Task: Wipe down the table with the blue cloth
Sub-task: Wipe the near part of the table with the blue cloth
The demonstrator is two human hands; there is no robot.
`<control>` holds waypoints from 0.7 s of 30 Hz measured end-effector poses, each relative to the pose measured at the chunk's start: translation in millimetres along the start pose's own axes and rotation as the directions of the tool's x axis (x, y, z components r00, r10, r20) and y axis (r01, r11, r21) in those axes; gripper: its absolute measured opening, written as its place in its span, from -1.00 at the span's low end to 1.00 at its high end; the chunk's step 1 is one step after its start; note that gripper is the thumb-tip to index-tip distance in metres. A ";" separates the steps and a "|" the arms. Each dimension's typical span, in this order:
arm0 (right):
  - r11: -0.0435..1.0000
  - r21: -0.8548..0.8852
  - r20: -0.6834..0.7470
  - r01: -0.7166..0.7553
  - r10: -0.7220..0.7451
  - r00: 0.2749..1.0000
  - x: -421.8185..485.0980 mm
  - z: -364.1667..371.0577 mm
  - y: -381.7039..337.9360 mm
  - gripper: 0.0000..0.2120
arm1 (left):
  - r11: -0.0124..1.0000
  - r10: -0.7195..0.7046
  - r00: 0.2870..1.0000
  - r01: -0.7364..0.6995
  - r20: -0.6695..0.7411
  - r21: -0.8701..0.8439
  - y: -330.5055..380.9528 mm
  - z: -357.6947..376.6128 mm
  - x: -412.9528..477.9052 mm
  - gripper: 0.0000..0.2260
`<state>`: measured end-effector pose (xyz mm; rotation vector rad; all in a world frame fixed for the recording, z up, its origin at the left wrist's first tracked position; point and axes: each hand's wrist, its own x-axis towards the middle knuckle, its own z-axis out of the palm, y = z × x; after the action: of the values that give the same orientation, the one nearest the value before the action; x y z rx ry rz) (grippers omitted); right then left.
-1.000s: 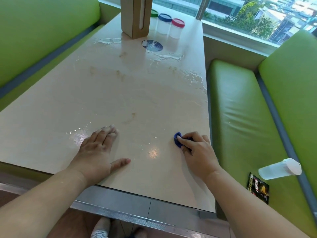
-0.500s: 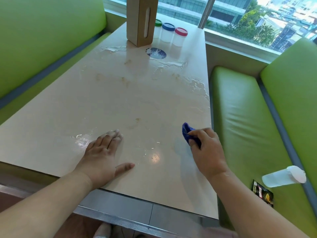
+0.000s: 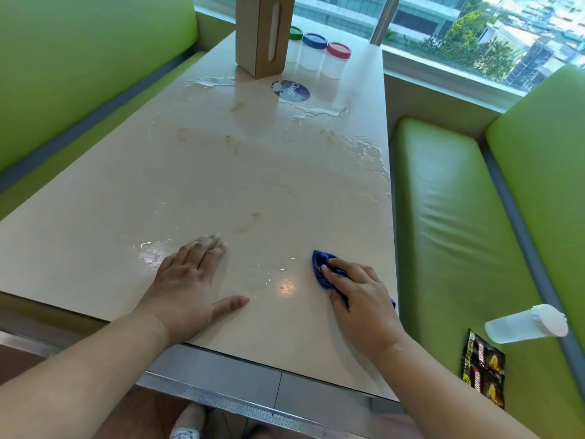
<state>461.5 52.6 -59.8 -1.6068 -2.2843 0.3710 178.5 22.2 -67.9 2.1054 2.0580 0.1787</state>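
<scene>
A beige table (image 3: pixel 196 191) carries wet patches and brownish smears across its middle and far half. My right hand (image 3: pixel 357 296) presses a small blue cloth (image 3: pixel 323 264) flat onto the tabletop near the front right corner; most of the cloth is hidden under my fingers and palm. My left hand (image 3: pixel 186 280) lies flat on the table to the left of it, fingers spread, holding nothing. A wet sheen lies between the two hands.
At the far end stand a brown tissue box (image 3: pixel 262 33) and three lidded jars (image 3: pixel 313 55), beside a round blue sticker (image 3: pixel 291 90). Green benches flank the table; the right bench (image 3: pixel 449 217) holds a white bottle (image 3: pixel 525 324) and black sachets (image 3: pixel 482 372).
My right hand lifted the cloth off the table half a second ago and has now set it down flat again, slightly nearer the front edge. The left hand has stayed put.
</scene>
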 end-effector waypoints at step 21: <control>0.998 -0.056 0.262 0.042 -0.026 0.965 -11.5 -9.8 12.4 -0.59 | 1.000 -0.001 1.000 0.000 -0.011 -0.024 1.1 -0.4 -1.7 0.07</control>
<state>479.8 46.2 -56.9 -1.6295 -2.5365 0.5380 179.4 20.5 -67.2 2.0941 2.0518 0.2143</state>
